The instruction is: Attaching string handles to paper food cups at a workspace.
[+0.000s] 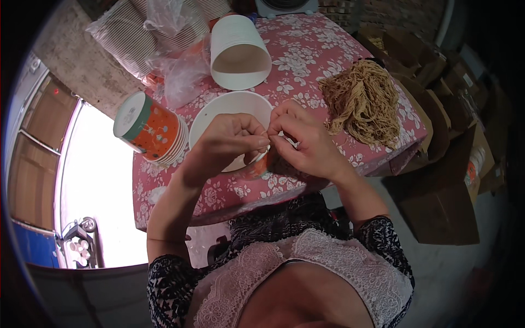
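Note:
My left hand [234, 141] and my right hand [307, 141] meet at the fingertips over the near side of a large white paper bucket [203, 117]. Both hands are closed in a pinch; what sits between the fingers is too small to make out. The bucket is open at the top, and its orange printed side shows below my hands. To the left stands an upside-down stack of orange and green paper buckets [156, 128]. Right of my hands lies a loose heap of tan strings [363, 104].
A pink floral cloth covers the table [298, 49]. Behind the bucket lies a stack of white buckets [235, 41], beside plastic-wrapped stacks of paper bowls [123, 38]. Cardboard boxes [437, 191] crowd the floor at right. A bright doorway [98, 180] opens on the left.

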`<state>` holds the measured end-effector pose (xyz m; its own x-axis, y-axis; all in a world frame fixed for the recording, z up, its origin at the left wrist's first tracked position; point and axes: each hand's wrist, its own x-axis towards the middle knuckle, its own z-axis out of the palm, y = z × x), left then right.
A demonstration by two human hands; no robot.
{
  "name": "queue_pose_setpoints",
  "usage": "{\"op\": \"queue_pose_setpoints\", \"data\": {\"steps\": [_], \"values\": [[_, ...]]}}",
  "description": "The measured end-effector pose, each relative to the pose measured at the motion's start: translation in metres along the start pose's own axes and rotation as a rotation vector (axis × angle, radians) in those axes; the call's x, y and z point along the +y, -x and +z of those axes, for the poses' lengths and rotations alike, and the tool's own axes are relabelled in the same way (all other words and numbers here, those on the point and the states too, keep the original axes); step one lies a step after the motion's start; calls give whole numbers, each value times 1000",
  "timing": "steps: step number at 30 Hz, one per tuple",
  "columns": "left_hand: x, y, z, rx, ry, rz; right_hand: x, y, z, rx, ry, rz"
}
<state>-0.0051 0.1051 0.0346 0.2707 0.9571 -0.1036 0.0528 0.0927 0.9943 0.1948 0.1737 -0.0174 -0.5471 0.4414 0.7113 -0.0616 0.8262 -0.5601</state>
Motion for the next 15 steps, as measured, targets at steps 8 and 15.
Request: {"op": "queue_pose_setpoints", "data": {"steps": [8, 15], "values": [[-6, 0, -5, -14, -11, 62, -17, 10, 11, 63, 68, -51], [1, 6, 5, -8, 56, 30, -7, 11, 2, 105, 161, -148]]}}
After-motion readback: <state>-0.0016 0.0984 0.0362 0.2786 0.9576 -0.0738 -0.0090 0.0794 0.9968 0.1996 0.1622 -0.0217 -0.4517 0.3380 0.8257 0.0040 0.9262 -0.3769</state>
